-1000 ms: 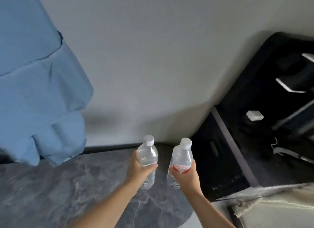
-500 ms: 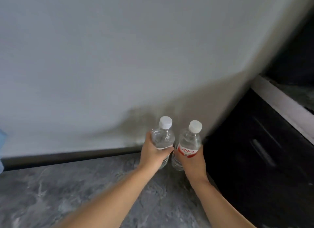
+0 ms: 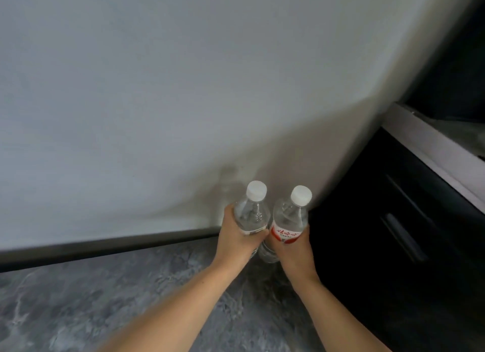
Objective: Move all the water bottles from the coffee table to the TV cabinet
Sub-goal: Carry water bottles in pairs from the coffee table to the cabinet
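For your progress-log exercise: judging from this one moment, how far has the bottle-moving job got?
Done: nothing can be confirmed; no bottle stands on any surface in view. In hand: the left hand has a grip on a clear bottle, the right hand on a red-labelled bottle, both upright, held side by side over the grey marbled floor near the wall. Left: setting both down; the dark cabinet is to the right.
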`<move>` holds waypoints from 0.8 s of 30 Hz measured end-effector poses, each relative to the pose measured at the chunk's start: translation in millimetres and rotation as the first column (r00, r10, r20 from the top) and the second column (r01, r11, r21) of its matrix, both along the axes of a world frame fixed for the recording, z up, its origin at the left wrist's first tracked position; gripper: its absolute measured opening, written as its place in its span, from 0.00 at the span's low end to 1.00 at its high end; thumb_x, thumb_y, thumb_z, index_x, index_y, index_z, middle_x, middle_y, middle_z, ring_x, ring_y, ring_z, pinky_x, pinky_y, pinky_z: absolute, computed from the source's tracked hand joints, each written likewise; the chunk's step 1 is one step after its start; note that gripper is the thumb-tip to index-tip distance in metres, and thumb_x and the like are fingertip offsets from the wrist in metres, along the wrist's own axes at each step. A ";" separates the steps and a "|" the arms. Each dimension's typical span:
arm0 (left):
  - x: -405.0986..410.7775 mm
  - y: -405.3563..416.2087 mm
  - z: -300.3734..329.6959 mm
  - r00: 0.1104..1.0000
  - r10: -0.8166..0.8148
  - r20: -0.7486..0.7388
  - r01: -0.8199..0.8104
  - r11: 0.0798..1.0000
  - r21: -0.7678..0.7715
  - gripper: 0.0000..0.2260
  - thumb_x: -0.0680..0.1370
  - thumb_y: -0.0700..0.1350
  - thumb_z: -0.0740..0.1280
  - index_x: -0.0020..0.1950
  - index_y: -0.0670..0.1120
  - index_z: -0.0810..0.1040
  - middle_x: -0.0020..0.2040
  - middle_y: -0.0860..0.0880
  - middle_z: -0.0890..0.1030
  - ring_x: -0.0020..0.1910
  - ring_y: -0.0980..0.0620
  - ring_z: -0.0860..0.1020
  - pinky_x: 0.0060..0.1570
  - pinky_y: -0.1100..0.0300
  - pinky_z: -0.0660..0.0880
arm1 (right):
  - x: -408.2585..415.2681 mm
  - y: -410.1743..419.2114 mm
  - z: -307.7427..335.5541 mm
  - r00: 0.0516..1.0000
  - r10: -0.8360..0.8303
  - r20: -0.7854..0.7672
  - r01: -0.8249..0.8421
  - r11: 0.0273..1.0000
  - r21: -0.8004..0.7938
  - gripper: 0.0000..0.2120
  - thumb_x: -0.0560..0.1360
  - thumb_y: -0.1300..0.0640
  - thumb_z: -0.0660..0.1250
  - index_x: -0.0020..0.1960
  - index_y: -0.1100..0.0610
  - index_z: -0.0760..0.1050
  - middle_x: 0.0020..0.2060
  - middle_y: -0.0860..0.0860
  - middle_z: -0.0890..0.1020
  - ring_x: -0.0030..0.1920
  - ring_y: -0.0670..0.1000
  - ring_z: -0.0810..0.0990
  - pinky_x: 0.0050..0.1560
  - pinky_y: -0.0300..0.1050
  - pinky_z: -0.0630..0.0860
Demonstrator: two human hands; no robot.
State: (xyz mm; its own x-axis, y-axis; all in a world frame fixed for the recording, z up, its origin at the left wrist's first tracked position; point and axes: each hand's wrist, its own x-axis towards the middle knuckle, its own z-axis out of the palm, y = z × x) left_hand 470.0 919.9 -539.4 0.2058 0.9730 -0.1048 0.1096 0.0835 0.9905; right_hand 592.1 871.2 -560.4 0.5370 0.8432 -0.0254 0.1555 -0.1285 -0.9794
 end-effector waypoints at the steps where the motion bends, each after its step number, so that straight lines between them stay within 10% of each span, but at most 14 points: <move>1: -0.3 -0.5 0.3 1.000 -0.004 0.008 0.004 1.000 -0.004 0.26 0.65 0.40 0.78 0.57 0.51 0.69 0.49 0.54 0.80 0.49 0.58 0.80 0.44 0.66 0.74 | -0.6 -0.9 3.2 1.000 0.022 0.004 -0.022 1.000 -0.013 0.29 0.66 0.57 0.79 0.64 0.55 0.71 0.56 0.51 0.83 0.57 0.51 0.82 0.62 0.58 0.78; 7: -11.9 -10.1 4.8 0.982 -0.053 -0.183 0.033 0.993 -0.112 0.51 0.53 0.57 0.81 0.70 0.58 0.59 0.64 0.50 0.74 0.65 0.48 0.74 0.61 0.47 0.76 | -8.4 -23.7 46.1 0.995 0.090 -0.038 -0.095 0.981 -0.171 0.39 0.66 0.63 0.79 0.69 0.47 0.62 0.61 0.42 0.76 0.58 0.40 0.78 0.52 0.31 0.77; 9: -20.1 -20.1 27.2 0.962 -0.085 -0.260 0.049 0.989 -0.140 0.56 0.55 0.57 0.80 0.75 0.60 0.51 0.72 0.48 0.68 0.72 0.45 0.67 0.68 0.42 0.69 | -9.8 -35.6 70.8 0.995 0.103 0.001 -0.099 0.962 -0.256 0.45 0.69 0.61 0.77 0.75 0.46 0.54 0.67 0.42 0.68 0.66 0.42 0.71 0.62 0.34 0.69; 14: -47.6 -52.3 123.4 0.955 -0.068 -0.289 0.045 0.995 -0.085 0.45 0.70 0.48 0.76 0.78 0.49 0.51 0.76 0.49 0.61 0.75 0.49 0.59 0.70 0.56 0.60 | -16.5 -61.4 154.1 0.987 0.134 0.085 -0.090 0.913 -0.398 0.50 0.71 0.51 0.75 0.80 0.47 0.44 0.79 0.48 0.52 0.79 0.50 0.53 0.76 0.51 0.58; 24: -98.0 -87.2 276.9 0.793 -0.164 -0.586 0.191 0.981 -0.015 0.27 0.75 0.55 0.68 0.69 0.44 0.68 0.61 0.45 0.77 0.60 0.46 0.76 0.57 0.51 0.74 | -49.9 -90.1 327.0 0.709 0.541 0.453 -0.101 0.713 -0.693 0.23 0.78 0.53 0.65 0.72 0.53 0.68 0.68 0.53 0.72 0.68 0.56 0.71 0.66 0.56 0.71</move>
State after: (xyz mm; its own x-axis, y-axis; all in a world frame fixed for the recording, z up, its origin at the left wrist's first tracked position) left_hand 372.0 832.7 -262.5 0.2890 0.9317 -0.2200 0.6752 -0.0355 0.7367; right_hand 542.2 781.1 -233.4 0.3132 0.8805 -0.3559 0.8067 -0.4444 -0.3895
